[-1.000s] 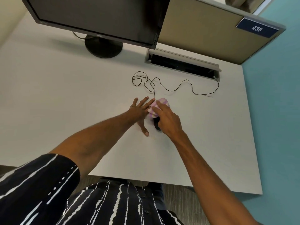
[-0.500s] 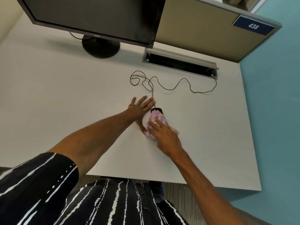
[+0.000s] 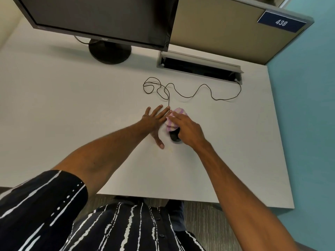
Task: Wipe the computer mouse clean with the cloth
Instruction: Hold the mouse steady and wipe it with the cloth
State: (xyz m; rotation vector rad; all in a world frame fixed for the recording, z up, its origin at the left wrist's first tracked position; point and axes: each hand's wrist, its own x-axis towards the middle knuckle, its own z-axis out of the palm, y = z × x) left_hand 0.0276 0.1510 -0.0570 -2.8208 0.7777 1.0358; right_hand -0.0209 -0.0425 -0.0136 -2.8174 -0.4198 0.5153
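Observation:
A black computer mouse (image 3: 174,136) lies in the middle of the white desk (image 3: 72,109); only its near end shows. A pink-and-white striped cloth (image 3: 172,122) covers its far part. My right hand (image 3: 188,131) presses the cloth onto the mouse with its fingers stretched over it. My left hand (image 3: 154,122) lies flat on the desk against the mouse's left side, fingers spread, thumb pointing toward me. The mouse's thin black cable (image 3: 192,96) runs away from it in loops across the desk.
A black monitor (image 3: 101,19) on a round stand (image 3: 109,53) is at the back left. A grey cable slot (image 3: 199,67) is set in the desk behind the mouse. A tan partition with a "438" sign (image 3: 281,22) rises at the back right.
My right hand slid the cloth back to the mouse's near end half a second ago, then forward again to its far end. My left hand stayed beside the mouse.

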